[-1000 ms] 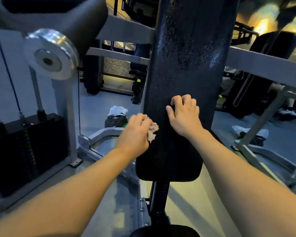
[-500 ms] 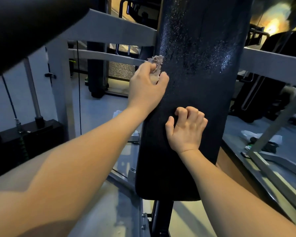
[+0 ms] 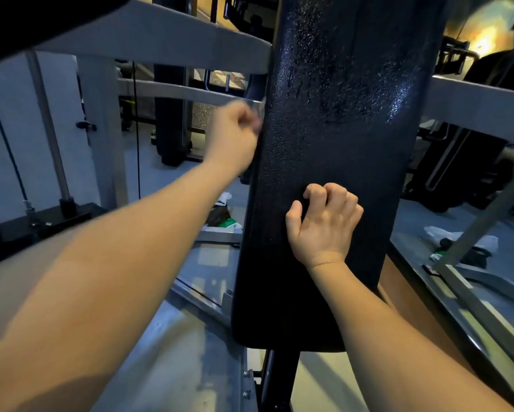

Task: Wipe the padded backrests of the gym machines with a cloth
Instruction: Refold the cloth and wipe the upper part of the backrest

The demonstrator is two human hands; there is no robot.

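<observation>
A tall black padded backrest [image 3: 339, 129] fills the middle of the view, its upper part glistening with wet specks. My left hand [image 3: 233, 138] is blurred at the pad's left edge, closed on a small pale cloth [image 3: 257, 114] of which only a smeared bit shows past the fingers. My right hand [image 3: 324, 224] rests on the lower front of the pad with curled fingers and holds nothing.
Grey frame bars [image 3: 166, 40] cross behind the pad on both sides. A weight stack with cable [image 3: 56, 215] stands at the left. Bags and bottles [image 3: 224, 215] lie on the floor behind, and more at the right [image 3: 458, 242]. A slanted metal strut [image 3: 481, 221] rises at the right.
My left hand rose with the cloth from the pad's lower left edge to its upper left, then slid off the front to the side edge. The right hand stayed pressed on the pad.
</observation>
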